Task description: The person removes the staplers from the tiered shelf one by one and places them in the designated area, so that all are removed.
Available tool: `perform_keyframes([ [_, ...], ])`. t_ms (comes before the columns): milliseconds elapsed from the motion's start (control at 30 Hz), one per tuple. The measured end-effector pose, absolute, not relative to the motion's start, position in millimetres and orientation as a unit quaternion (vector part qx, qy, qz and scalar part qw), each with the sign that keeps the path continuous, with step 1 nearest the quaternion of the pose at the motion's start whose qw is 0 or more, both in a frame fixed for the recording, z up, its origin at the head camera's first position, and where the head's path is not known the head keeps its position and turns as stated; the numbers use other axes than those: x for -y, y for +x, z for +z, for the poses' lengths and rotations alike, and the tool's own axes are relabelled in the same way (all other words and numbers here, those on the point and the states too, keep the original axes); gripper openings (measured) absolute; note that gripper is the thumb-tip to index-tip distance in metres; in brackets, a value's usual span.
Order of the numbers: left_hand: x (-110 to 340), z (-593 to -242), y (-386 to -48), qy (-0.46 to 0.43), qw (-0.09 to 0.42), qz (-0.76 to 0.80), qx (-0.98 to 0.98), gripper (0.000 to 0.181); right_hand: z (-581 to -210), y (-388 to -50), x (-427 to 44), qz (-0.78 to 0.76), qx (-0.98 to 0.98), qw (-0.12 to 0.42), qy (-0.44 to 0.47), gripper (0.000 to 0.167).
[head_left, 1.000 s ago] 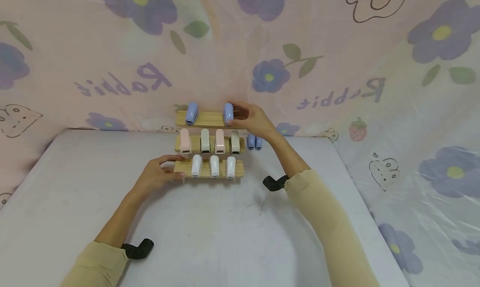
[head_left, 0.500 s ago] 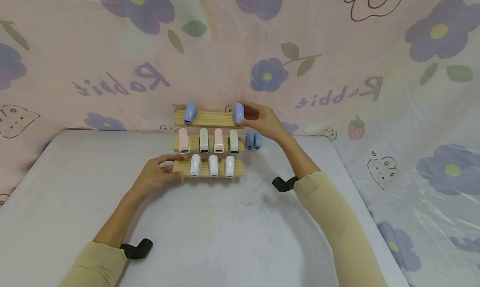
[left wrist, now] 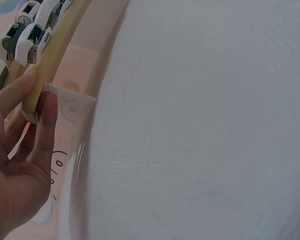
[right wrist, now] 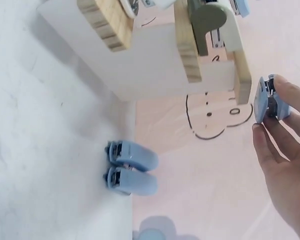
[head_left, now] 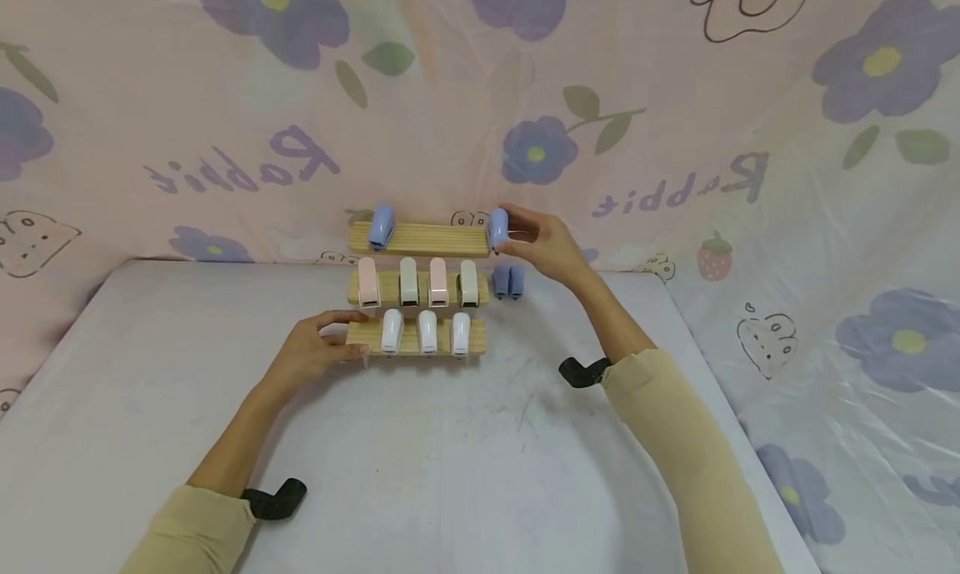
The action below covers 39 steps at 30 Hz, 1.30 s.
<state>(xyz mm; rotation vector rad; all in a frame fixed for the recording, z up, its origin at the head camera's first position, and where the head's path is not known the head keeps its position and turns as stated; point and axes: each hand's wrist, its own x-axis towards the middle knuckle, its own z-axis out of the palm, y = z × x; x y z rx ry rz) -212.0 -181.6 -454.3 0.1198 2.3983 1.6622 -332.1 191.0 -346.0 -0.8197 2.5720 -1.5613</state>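
Note:
A three-tier rack has wooden shelves on a clear or white stand. My left hand (head_left: pixel 322 345) pinches the left end of the bottom shelf (head_left: pixel 476 338), thumb and fingers on either side of the board (left wrist: pixel 55 55) in the left wrist view. My right hand (head_left: pixel 551 247) holds a blue stapler (head_left: pixel 497 229) at the right end of the top shelf (head_left: pixel 435 239). In the right wrist view this stapler (right wrist: pixel 261 102) is apart from the board's end. Another blue stapler (head_left: pixel 382 227) stands at the top shelf's left end.
Pink staplers (head_left: pixel 368 282) and green staplers (head_left: pixel 408 281) alternate on the middle shelf. Several white staplers (head_left: pixel 427 332) line the bottom one. Two blue staplers (right wrist: pixel 132 181) stand side by side on the white table (head_left: pixel 420 466), right of the rack. A flowered curtain (head_left: pixel 450 99) hangs behind.
My right hand has moved the blue stapler rightward along the top shelf to its right end. The left hand has kept its grip on the bottom shelf.

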Motion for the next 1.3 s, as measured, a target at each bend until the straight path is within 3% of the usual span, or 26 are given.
perform_keyframes([
  [667,180,-453,-211,0.042,0.104,0.568,-0.816,0.068,-351,-318,-215,-0.520,-0.826,-0.007,-0.218,0.065],
  [1300,181,-455,-213,0.047,0.099,0.577,-0.809,0.065,-387,-333,-237,-0.568,-0.800,0.002,-0.192,0.068],
])
